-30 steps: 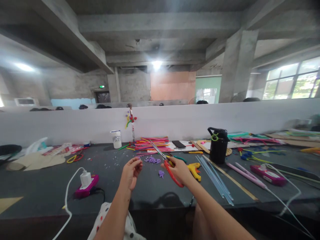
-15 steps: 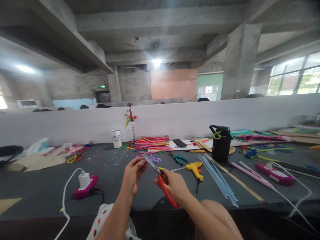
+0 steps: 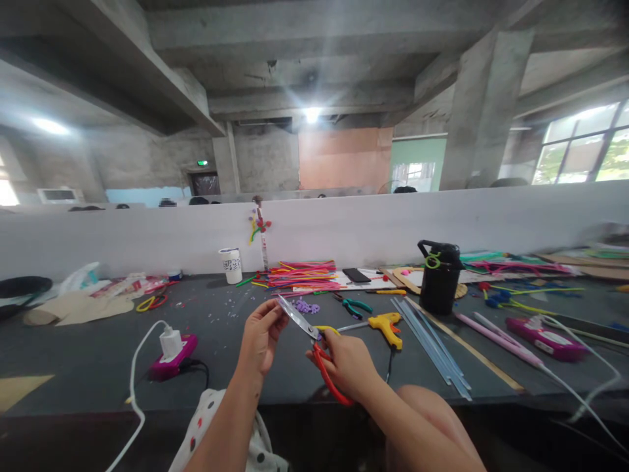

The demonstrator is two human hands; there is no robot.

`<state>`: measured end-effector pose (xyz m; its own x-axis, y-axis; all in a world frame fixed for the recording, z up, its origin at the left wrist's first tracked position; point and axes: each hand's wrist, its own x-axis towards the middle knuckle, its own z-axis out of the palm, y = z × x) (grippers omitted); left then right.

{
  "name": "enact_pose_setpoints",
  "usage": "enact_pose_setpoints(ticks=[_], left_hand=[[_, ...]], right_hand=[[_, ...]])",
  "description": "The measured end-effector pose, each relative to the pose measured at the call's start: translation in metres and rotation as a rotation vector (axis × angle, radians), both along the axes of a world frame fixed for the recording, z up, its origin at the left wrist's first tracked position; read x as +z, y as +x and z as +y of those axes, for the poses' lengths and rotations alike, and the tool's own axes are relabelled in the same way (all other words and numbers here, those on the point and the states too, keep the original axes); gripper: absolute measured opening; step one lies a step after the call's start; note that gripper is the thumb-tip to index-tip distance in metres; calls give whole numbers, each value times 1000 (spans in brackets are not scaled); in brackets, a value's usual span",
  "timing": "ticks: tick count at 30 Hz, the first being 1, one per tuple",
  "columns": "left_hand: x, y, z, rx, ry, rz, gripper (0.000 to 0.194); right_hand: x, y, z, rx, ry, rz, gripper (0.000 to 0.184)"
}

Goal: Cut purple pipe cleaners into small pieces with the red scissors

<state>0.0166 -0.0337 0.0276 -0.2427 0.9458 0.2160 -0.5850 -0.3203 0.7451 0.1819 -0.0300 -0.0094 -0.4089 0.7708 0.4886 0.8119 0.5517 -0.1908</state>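
1. Scissors with red handles are gripped by the right hand, its fingers closed around them; the blades point up and leftward, and their tips are at the left hand.
2. That left hand is narrow, thumb pinched against the fingers; whether it holds anything is too small to tell.
3. Purple pieces lie in a small heap on the dark tabletop, beyond the blades.
4. Teal-handled pliers and a yellow glue gun rest to the right of the heap, with translucent sticks beside the gun.
5. Colorful fuzzy stems are piled behind the purple pieces, between a white cup and a black phone.
6. Farther right, a black jug stands upright near a pink tool.
7. On the left, a white plug sits in a magenta power block.
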Motion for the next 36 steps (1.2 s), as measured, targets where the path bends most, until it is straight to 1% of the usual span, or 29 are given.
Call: enact_pose_setpoints(ticks=[5, 14, 24, 36], left_hand=[[-1, 0, 1, -10, -2, -8, 18], [-2, -1, 1, -39, -3, -32, 17], [1, 0, 0, -73, -11, -58, 17], [0, -2, 1, -73, -9, -76, 18]], right_hand=[[-2, -1, 1, -2, 14, -24, 36], [0, 1, 2, -22, 40, -65, 40], [-1, 1, 2, -38, 61, -98, 43], [0, 1, 1, -58, 73, -104, 46]])
